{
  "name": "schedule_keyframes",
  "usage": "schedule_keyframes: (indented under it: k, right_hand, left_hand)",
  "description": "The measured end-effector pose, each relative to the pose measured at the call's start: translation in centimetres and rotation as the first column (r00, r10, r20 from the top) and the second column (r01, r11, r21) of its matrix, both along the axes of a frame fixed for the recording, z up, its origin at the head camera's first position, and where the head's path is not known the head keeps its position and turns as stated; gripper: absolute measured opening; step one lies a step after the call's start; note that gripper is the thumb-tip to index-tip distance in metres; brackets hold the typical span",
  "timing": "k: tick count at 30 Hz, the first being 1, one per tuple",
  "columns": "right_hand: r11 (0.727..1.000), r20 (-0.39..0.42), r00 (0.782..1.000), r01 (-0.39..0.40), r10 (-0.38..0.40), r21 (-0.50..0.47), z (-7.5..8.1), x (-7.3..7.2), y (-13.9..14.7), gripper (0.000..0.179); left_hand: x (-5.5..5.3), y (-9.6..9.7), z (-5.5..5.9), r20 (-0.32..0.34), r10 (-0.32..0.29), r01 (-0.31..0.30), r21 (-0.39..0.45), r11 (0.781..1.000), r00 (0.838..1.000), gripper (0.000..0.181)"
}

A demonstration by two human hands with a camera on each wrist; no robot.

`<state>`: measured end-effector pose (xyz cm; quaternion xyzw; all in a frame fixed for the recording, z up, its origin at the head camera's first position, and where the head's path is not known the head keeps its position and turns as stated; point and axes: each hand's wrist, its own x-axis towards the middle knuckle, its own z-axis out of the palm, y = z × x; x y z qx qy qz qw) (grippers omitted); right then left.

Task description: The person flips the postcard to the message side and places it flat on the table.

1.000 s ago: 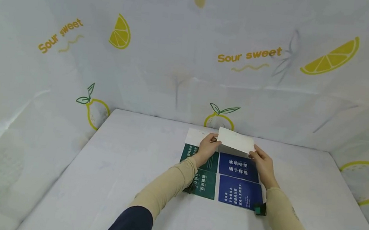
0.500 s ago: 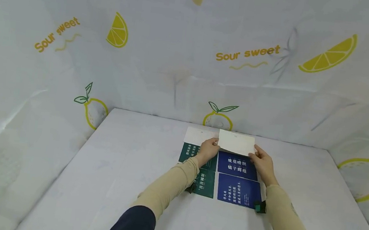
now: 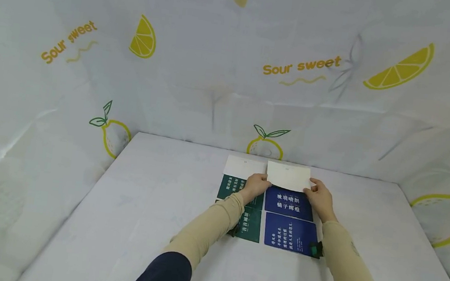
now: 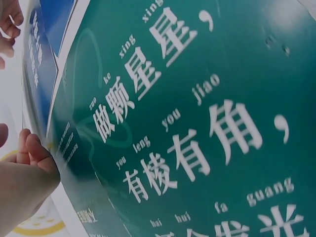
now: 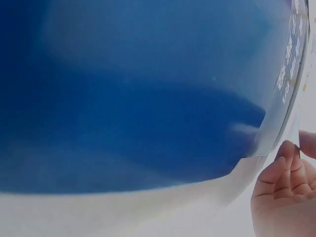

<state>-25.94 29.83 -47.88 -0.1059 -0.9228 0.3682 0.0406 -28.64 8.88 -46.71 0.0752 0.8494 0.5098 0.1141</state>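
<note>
White card [image 3: 288, 174] is at 12 o'clock of the upper blue card [image 3: 289, 203], near the bench's [image 3: 141, 196] far edge, second white card [image 3: 243, 166] at its 9 o'clock. Change: it lies lower and flatter than a second ago, so it looks nearly lined up with its neighbours. Left hand [image 3: 255, 187] pinches its 8 o'clock corner, right hand [image 3: 320, 202] its 4 o'clock edge, both barely open. Can't tell if it's touching down.
</note>
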Motion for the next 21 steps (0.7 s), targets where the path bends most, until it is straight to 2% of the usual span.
schedule_keyframes:
  k: [3,5,8,10,13,14,17,21]
  right_hand:
    - [1.000,0.016,1.000,0.005,-0.005,0.018,0.12,-0.06,-0.02,0.050]
    - [1.000,0.024,1.000,0.008,-0.009,0.026,0.14,-0.12,0.04,0.049]
    - [0.999,0.035,0.999,0.015,-0.016,0.035,0.11,-0.15,0.16,0.047]
    - [0.999,0.039,0.999,0.014,-0.016,0.041,0.07,-0.16,0.22,0.046]
    - [0.999,0.043,0.999,0.011,-0.014,0.051,0.03,-0.19,0.25,0.045]
    - [0.998,0.042,0.999,0.007,-0.009,0.058,0.02,-0.19,0.22,0.045]
    - [0.997,0.049,0.999,0.004,-0.007,0.074,0.02,-0.25,0.11,0.045]
    - [0.995,0.079,0.997,-0.006,-0.002,0.101,0.05,-0.33,0.00,0.045]
  left_hand:
    - [0.06,0.16,-0.16,0.024,0.004,-0.004,0.016,1.000,1.000,0.023]
    - [0.06,0.23,-0.29,0.035,-0.011,0.010,0.026,1.000,0.999,0.035]
    - [0.12,0.23,-0.45,0.044,-0.024,0.022,0.031,0.999,0.999,0.040]
    - [0.19,0.21,-0.51,0.059,-0.037,0.035,0.038,0.999,0.998,0.038]
    - [0.35,0.22,-0.50,0.086,-0.032,0.029,0.033,0.999,0.996,0.017]
    - [0.39,0.23,-0.49,0.099,-0.031,0.028,0.032,0.999,0.995,0.019]
    - [0.47,0.27,-0.52,0.121,-0.024,0.020,0.033,0.999,0.992,0.047]
    - [0.43,0.28,-0.62,0.142,-0.036,0.030,0.044,0.999,0.989,0.049]
